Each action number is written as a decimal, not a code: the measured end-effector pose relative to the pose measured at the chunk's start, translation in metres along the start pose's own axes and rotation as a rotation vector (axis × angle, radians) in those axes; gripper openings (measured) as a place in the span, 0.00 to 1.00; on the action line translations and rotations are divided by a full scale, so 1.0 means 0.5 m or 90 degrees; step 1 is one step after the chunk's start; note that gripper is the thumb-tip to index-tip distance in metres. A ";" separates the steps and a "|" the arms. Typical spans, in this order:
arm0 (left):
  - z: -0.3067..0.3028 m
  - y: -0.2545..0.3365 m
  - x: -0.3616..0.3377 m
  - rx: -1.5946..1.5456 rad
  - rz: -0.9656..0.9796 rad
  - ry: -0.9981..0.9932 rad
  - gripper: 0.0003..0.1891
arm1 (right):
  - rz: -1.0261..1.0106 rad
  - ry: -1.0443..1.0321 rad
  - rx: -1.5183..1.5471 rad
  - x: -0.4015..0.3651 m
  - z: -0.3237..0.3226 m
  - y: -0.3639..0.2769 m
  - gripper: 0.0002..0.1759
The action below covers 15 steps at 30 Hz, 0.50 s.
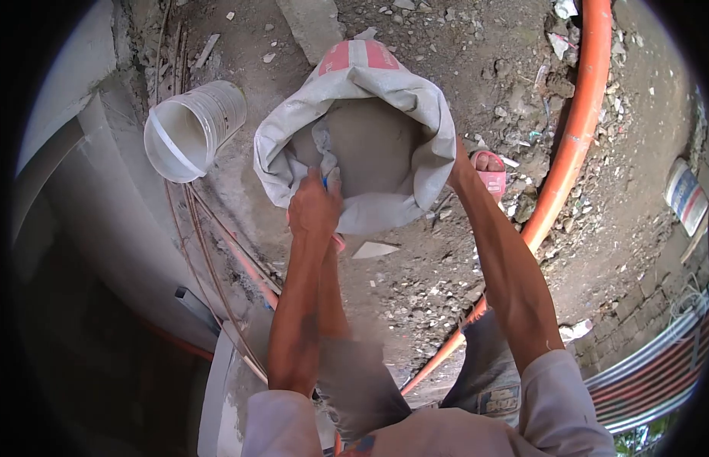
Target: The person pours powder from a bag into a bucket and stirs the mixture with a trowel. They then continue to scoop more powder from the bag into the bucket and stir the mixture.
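An open white sack (438, 164) with its rim rolled down stands in front of me, holding grey powder (370, 145). My left hand (315, 204) is closed at the sack's near left rim, gripping a small object with a blue part; the crumpled pale strip (324, 141) above it reaches into the sack. My right hand (456, 164) is at the right outer side of the sack, its fingers mostly hidden behind the rim.
A white bucket (225, 114) lies tilted at the left, beside thin rods (198, 221). A thick orange pipe (575, 145) curves down the right side. Rubble covers the ground. Another container (686, 196) lies far right, above bundled pipes (659, 373).
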State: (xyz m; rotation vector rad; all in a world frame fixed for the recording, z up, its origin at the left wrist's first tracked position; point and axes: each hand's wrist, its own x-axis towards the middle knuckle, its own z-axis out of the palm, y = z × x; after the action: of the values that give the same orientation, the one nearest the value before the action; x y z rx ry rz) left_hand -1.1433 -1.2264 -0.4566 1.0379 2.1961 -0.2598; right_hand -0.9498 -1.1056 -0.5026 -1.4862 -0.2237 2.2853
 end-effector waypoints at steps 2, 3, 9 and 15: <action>0.016 0.001 0.000 -0.018 0.015 -0.018 0.18 | 0.010 0.004 -0.018 0.001 -0.007 0.014 0.41; 0.027 0.010 0.007 -0.030 0.030 -0.032 0.18 | 0.011 0.005 -0.035 -0.001 -0.009 0.021 0.41; 0.071 0.054 0.030 -0.112 0.054 -0.085 0.20 | 0.071 0.040 0.063 0.007 -0.019 0.030 0.28; 0.103 0.058 0.044 -0.243 0.055 -0.115 0.19 | 0.015 -0.045 -0.025 0.049 -0.106 0.086 0.15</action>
State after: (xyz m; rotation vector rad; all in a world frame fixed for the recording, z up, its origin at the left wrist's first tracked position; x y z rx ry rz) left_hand -1.1058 -1.2166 -0.5063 0.8555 1.9335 0.1000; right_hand -0.9210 -1.1389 -0.5605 -1.4348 -0.2734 2.3681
